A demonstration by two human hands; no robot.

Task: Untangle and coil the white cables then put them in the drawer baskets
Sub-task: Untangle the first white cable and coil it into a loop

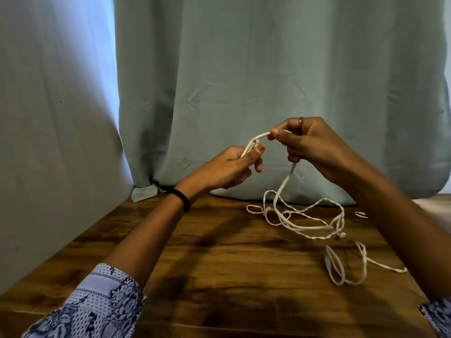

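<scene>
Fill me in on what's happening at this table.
A person is working on tangled white cables. Both hands are raised above the wooden table: the left hand and the right hand each pinch a short stretch of cable held between them. From the right hand the cable hangs down into a loose tangle lying on the table, not yet coiled. A curtain hangs behind. No drawer baskets are in view.

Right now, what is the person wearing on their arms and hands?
Both arms wear pushed-up sleeves, white with dark blue flowers and dots: left sleeve, right sleeve. The left wrist has a black band. The left hand has reddish-orange nail polish. The right hand wears a small silver ring.
</scene>
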